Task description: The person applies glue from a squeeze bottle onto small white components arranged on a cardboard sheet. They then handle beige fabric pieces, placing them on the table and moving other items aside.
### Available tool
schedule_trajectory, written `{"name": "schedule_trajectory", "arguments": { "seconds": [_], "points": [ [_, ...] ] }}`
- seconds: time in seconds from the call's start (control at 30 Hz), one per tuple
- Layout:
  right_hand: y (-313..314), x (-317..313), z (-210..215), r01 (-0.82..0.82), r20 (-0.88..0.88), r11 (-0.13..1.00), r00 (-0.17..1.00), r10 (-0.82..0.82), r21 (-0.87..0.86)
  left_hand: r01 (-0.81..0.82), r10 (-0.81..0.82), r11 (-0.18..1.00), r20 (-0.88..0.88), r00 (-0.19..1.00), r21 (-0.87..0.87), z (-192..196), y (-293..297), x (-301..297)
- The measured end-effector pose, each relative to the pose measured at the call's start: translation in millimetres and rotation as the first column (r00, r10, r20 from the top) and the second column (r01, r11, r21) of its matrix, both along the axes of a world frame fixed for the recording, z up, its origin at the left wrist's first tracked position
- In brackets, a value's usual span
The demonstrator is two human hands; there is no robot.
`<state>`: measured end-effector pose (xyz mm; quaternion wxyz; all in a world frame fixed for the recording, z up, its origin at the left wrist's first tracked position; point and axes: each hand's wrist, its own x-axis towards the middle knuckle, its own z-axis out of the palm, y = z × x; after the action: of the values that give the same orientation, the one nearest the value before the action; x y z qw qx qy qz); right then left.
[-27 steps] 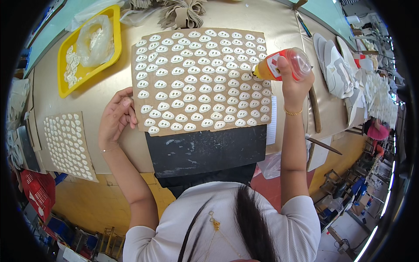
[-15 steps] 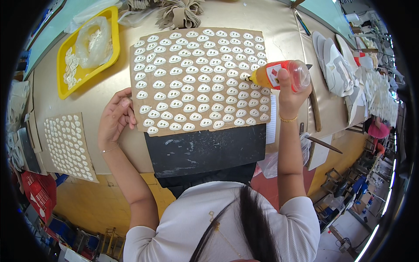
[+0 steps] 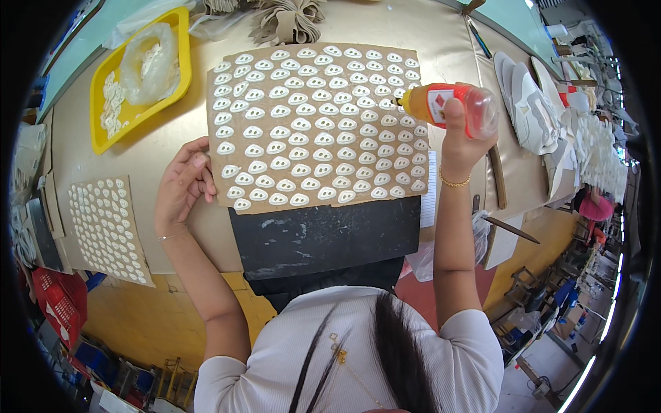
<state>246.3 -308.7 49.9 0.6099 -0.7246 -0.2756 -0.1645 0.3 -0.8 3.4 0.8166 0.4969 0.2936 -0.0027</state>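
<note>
Since the earlier frame, the orange bottle (image 3: 447, 109) has swung lower and flatter; its nozzle now points toward nine o'clock at the right edge of the cardboard sheet (image 3: 317, 124), where before it was held higher and tilted. I see the left hand unchanged in place.

Right hand (image 3: 463, 138): closed around the bottle, thumb up across its side. I judge the bottle is laid near level so the tip can reach the white pieces (image 3: 301, 124) at the sheet's three o'clock edge.

Left hand (image 3: 182, 182): holds nothing, fingers loosely curled and resting on the sheet's eight o'clock corner. I judge it pins the sheet against sliding.

The sheet lies at the centre of the tabletop (image 3: 441, 34), its near edge overlapping a black mat (image 3: 323, 237).

Counts:
- Orange bottle: one.
- Cardboard sheets bearing white pieces: two, the second (image 3: 107, 227) at nine o'clock, well apart from the hands.
- White pieces on the main sheet: roughly eleven rows of about ten; I cannot give an exact figure.
- Yellow tray (image 3: 100, 131): one, at eleven o'clock, holding loose white pieces and one clear bag (image 3: 148, 58).
- Pale shoe parts (image 3: 533, 103): a stack at two o'clock, number unclear.
</note>
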Motion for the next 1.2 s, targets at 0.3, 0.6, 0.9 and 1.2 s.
{"name": "schedule_trajectory", "arguments": {
  "seconds": [0.3, 0.6, 0.9, 1.2],
  "points": [
    [3.7, 0.3, -4.4, -0.030, -0.035, 0.998, 0.999, 0.028, -0.056, 0.007, -0.006, 1.000, 0.009, 1.000, -0.015, -1.4, 0.7, -0.5],
    [-7.5, -1.8, -4.6, -0.006, 0.098, 0.983, 0.995, 0.024, -0.182, 0.009, -0.009, 1.000, 0.019, 1.000, -0.013, -3.0, 0.2, -1.0],
    [-25.2, 7.8, 7.6, 0.201, -0.299, 0.873, 0.952, -0.067, 0.445, 0.006, -0.006, 1.000, 0.006, 1.000, 0.004, -4.5, -0.3, -0.7],
    [-46.5, 31.7, 7.1, 0.308, -0.491, 0.771, 0.871, 0.008, 0.558, 0.023, -0.022, 1.000, -0.010, 1.000, 0.017, -3.1, 0.0, 0.5]
  ]
}}
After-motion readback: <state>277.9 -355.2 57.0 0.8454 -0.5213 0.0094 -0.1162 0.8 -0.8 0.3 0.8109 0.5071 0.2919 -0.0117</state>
